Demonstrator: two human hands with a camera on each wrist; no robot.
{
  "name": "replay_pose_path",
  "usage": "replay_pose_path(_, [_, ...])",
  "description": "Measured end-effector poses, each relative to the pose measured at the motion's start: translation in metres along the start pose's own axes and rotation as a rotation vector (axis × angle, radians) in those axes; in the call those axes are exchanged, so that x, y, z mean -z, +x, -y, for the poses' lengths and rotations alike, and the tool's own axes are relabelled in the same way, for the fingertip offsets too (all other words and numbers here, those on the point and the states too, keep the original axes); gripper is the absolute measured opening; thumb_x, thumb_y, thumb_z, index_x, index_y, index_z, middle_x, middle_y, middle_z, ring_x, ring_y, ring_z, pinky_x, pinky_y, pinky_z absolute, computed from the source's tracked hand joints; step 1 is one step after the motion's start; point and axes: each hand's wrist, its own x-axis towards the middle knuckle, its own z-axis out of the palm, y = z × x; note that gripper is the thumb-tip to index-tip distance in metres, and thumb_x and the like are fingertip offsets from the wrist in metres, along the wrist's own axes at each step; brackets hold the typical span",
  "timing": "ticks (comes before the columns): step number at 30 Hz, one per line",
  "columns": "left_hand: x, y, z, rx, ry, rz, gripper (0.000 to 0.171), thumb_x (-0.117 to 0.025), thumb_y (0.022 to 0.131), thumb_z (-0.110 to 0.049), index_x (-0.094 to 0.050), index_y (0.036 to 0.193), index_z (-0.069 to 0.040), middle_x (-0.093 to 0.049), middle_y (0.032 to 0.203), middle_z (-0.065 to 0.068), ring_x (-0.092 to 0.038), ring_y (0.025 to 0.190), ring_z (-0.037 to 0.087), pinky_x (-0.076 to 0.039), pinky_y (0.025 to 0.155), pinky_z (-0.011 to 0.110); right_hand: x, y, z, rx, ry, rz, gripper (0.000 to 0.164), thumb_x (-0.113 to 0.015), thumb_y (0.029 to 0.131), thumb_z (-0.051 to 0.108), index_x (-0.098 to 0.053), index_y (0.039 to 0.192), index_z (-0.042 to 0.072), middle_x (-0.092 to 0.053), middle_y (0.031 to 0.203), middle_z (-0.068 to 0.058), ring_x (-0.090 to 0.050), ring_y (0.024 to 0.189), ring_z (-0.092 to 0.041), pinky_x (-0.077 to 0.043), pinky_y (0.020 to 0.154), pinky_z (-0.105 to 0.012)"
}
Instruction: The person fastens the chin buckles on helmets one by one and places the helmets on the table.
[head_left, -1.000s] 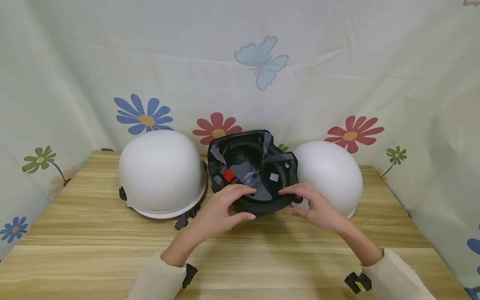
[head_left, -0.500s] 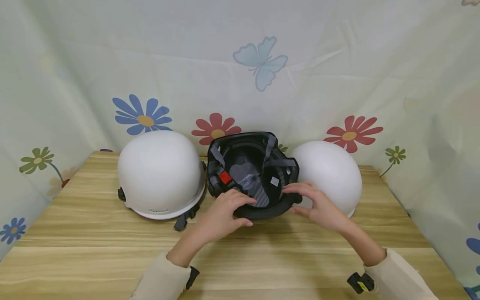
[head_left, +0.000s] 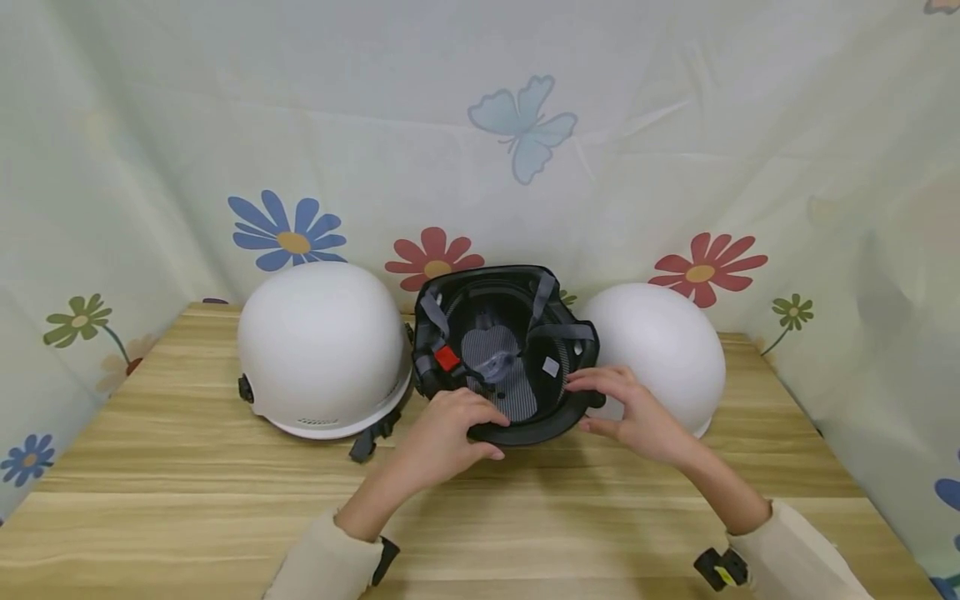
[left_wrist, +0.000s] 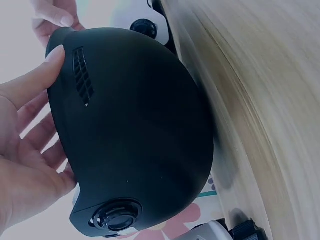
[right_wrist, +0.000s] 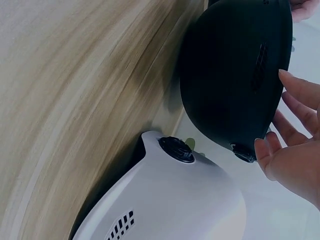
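Observation:
A black helmet lies crown down in the head view, its hollow facing up and toward me. Inside are a striped liner, grey straps and a red buckle. My left hand grips the near rim, and in the left wrist view its thumb presses the dark outer shell beside a vent. The right hand pinches the rim at the right, thumb outside and fingers over the edge, as the right wrist view also shows.
White helmets flank the black one: a left one with its black strap on the wooden table, and a right one close behind my right hand. A flowered curtain hangs behind.
The black helmet's near rim has dropped slightly toward me, so more of its inside shows. My left hand has closed in on the rim; the right hand and white helmets stay nearly in place.

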Motion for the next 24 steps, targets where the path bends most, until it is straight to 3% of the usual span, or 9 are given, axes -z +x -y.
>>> replay_pose_path(6, [0.0006,-0.0016,-0.001,0.023,-0.035,-0.016,0.028,-0.079,0.069,-0.017,-0.071,0.094,-0.01,-0.068,0.092,-0.001,-0.059,0.092,0.016,-0.042,0.088,0.039,-0.0001,-0.0005,0.0004,0.009,0.005,-0.003,0.044,-0.073,0.073,-0.002,-0.06,0.114,0.004,-0.053,0.123,-0.01,-0.037,0.115,-0.029,-0.035,0.089,-0.053])
replay_pose_path(13, [0.0009,-0.0042,-0.002,0.089,-0.086,-0.035,0.027,-0.078,0.07,-0.012,-0.071,0.095,-0.007,-0.068,0.093,0.001,-0.061,0.093,0.017,-0.03,0.102,0.04,-0.0002,-0.001,0.0005,0.046,-0.017,-0.024,0.042,-0.073,0.075,0.003,-0.06,0.115,0.005,-0.051,0.125,-0.011,-0.037,0.116,-0.03,-0.037,0.088,-0.053])
replay_pose_path(17, [0.0026,-0.0055,-0.0021,0.12,-0.145,-0.063,0.026,-0.078,0.069,-0.009,-0.071,0.094,-0.006,-0.069,0.093,0.002,-0.062,0.091,0.017,-0.027,0.104,0.042,0.0005,-0.0017,0.0012,0.065,-0.027,-0.056,0.045,-0.074,0.074,0.001,-0.058,0.116,0.005,-0.044,0.13,-0.014,-0.037,0.118,-0.032,-0.041,0.088,-0.044])
replay_pose_path(24, [0.0029,-0.0082,-0.0014,0.148,-0.174,-0.077,0.027,-0.077,0.071,-0.011,-0.071,0.097,-0.01,-0.068,0.097,0.0,-0.061,0.095,0.015,-0.028,0.103,0.044,0.0038,-0.0025,0.0016,0.063,0.039,-0.091,0.052,-0.071,0.075,-0.003,-0.052,0.123,0.003,-0.036,0.136,-0.013,-0.041,0.116,-0.02,-0.044,0.089,-0.038])
